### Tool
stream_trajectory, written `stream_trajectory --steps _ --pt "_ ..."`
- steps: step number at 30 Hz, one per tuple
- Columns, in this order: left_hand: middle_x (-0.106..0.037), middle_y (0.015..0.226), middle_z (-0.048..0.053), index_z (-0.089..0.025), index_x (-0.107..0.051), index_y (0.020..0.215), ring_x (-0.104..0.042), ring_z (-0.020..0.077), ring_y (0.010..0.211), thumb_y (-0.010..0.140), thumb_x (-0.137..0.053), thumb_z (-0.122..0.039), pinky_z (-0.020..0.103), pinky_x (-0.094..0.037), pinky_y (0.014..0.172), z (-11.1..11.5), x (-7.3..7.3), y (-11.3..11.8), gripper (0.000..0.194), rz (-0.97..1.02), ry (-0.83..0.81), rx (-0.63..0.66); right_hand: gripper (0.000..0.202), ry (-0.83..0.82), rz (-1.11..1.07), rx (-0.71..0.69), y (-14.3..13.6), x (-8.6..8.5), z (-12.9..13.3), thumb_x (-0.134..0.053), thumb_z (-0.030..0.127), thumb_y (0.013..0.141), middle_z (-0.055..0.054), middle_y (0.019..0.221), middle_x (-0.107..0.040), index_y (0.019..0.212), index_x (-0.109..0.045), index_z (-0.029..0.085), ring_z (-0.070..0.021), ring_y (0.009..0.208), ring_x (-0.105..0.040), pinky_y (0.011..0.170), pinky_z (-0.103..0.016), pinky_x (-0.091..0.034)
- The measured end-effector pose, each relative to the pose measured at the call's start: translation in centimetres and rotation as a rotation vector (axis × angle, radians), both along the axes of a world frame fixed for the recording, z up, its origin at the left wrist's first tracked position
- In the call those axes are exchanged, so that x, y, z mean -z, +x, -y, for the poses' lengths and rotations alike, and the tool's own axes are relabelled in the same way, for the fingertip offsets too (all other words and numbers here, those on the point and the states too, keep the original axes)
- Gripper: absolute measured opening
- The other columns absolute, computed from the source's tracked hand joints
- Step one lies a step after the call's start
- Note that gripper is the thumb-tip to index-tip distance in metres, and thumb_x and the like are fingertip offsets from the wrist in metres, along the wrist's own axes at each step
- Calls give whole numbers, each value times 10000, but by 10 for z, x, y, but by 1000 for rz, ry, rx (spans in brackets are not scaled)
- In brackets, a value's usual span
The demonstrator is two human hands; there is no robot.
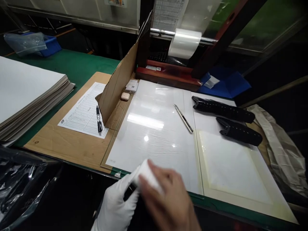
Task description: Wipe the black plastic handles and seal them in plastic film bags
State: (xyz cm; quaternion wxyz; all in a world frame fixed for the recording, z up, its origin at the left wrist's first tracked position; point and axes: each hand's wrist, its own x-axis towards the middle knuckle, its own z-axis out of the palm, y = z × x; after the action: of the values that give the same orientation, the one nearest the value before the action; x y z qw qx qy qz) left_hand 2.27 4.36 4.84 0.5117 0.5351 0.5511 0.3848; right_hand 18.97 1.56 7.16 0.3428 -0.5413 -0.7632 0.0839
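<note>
My left hand [117, 202] wears a white glove and curls round a dark, glossy piece [130, 192], mostly hidden by the fingers. Bare and blurred by motion, my right hand [168, 195] presses a folded white cloth [149, 176] against the left hand's fingertips. Both hands are at the front edge of the table, just before a clear-covered white sheet [144, 144]. A slim pen-like tool [183, 118] rests on that sheet. Farther right lie two long black molded parts, one behind [223, 109] and one in front [239, 131].
Left are a form [84, 110] with a black pen [98, 120], and a stack of white sheets [31, 89]. An upright cardboard divider [117, 86] stands beside a small pinkish case [125, 96]. A film roll [185, 43] hangs behind. Black plastic [24, 183] fills the lower left.
</note>
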Motion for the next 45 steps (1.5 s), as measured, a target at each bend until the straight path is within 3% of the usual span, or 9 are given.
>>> stream_trajectory --steps 6,12,17,28,31,35,38,42,45 --pt "-745 1239 72 -276 -687 1306 -709 290 1139 969 -599 -333 363 -590 975 30 26 -21 354 -115 58 20 458 -14 29 -119 -26 18 10 -727 459 885 -104 1312 -668 1323 -648 349 -283 1010 -662 784 -427 -610" --pt "-750 1228 83 -243 -728 1244 -708 293 1142 962 -603 -366 380 -596 972 35 43 -20 332 -91 42 -39 338 53 30 -209 -21 22 1 -697 317 919 -88 1269 -696 1256 -681 332 -254 987 -659 757 -379 -601" --pt "-717 1300 60 -285 -673 1324 -673 274 1206 954 -626 -347 363 -546 1047 36 41 -16 378 -70 23 -47 316 48 41 -161 2 19 -25 -567 117 953 -173 1311 -664 1237 -673 205 -251 948 -621 716 -410 -577" --pt "-715 1299 83 -258 -681 1308 -689 266 1181 968 -602 -354 327 -582 987 37 47 -20 362 -67 63 -40 249 89 -13 -261 0 18 -27 -614 157 945 -200 1322 -648 1181 -692 168 -269 984 -587 722 -417 -552" --pt "-713 1305 66 -278 -673 1317 -678 243 1200 953 -632 -291 314 -542 1039 37 46 -21 367 -89 71 -45 331 12 26 -160 0 17 -28 -582 89 946 -192 1336 -642 1253 -668 178 -251 970 -577 717 -396 -551" --pt "-733 1268 70 -271 -686 1299 -704 239 1156 963 -609 -284 304 -568 1000 37 42 -20 346 -65 58 -51 261 54 -5 -240 -2 15 -28 -619 135 936 -196 1324 -649 1182 -700 171 -260 966 -575 718 -408 -549" --pt "-722 1290 61 -274 -692 1289 -683 230 1192 952 -632 -285 306 -531 1050 36 40 -20 343 -85 42 -47 312 -11 25 -129 -3 13 -27 -573 107 957 -182 1318 -656 1238 -680 188 -252 954 -576 707 -400 -545" --pt "-712 1305 75 -260 -679 1307 -673 237 1209 978 -581 -313 324 -537 1047 35 41 -20 347 -49 8 -37 258 25 10 -209 -4 11 -25 -604 151 948 -180 1332 -647 1183 -703 185 -262 974 -578 720 -412 -545" --pt "-711 1309 70 -257 -687 1295 -664 236 1222 951 -626 -331 308 -527 1053 35 40 -20 357 -90 -3 -41 318 -34 36 -104 -4 12 -25 -566 132 966 -156 1355 -636 1252 -673 221 -259 987 -572 732 -415 -542"
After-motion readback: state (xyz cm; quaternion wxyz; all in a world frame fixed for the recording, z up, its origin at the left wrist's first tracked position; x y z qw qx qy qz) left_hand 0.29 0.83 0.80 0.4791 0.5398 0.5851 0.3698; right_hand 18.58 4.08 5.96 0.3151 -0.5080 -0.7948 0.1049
